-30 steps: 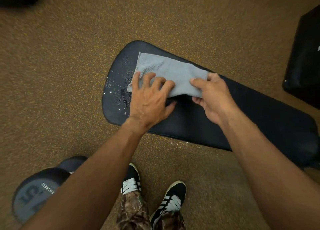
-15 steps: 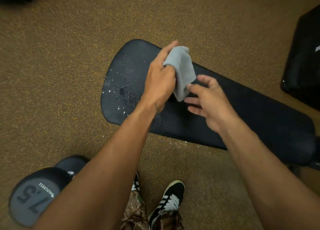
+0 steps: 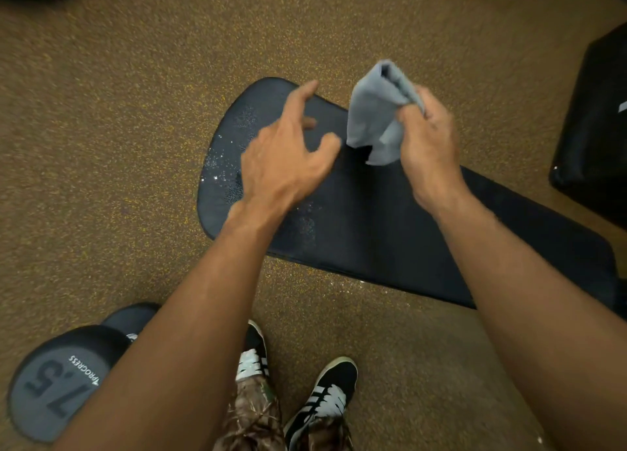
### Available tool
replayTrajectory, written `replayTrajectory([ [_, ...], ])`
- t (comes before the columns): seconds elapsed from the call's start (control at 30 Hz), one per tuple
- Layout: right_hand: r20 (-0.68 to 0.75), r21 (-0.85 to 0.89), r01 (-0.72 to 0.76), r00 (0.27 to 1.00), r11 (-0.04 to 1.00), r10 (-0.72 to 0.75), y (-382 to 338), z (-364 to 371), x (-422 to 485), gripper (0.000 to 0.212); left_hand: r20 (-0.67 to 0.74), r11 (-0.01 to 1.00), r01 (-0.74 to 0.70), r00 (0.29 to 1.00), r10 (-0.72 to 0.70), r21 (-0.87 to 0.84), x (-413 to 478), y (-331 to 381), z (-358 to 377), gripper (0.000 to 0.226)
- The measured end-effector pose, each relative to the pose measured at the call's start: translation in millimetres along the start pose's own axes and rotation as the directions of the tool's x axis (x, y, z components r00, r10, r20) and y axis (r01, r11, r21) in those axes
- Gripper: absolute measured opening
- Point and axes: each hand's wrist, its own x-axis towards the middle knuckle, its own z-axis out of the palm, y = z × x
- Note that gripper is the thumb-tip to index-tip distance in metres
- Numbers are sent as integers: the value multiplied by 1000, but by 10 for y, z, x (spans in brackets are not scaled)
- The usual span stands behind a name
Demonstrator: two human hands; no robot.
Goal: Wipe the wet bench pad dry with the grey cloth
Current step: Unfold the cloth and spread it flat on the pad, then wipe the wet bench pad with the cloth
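My left hand (image 3: 285, 165) had let go, fingers loose and spread above the pad (image 3: 373, 219). The cloth (image 3: 376, 117) had passed to my right hand (image 3: 429, 145), bunched in its grip at one o'clock; droplets (image 3: 220, 165) stayed at ten.
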Motion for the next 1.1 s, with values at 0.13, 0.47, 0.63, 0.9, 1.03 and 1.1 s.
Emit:
replayTrajectory([
  [0.13, 56, -258, 270, 963, 928, -265, -224, 16, 97, 44, -98, 937, -67, 990, 106, 344, -72, -382, -16, 54],
  [0.47, 474, -720, 492, 864, 489, -171, 75, 382, -237, 66, 37, 793, -133, 990, 138, 595, -294, -731, 318, 72],
  [0.63, 492, -770, 416, 870, 483, 34, 151, 661, -99, 65, -9, 824, -73, 996, 94, 562, -329, -738, 396, 82],
  [0.9, 393, -755, 473, 881, 454, -265, 171, 513, 95, 30, -91, 822, 54, 996, -2, 567, -465, -672, 534, 68],
  [1.03, 392, -554, 540, 841, 634, -374, 71, 602, 269, 41, -158, 824, 153, 984, -79, 545, -434, -561, 598, 66],
  [1.1, 568, -568, 635, 763, 523, -310, 143, 689, 239, 63, -206, 830, 210, 972, -118, 517, -441, -499, 653, 65],
])
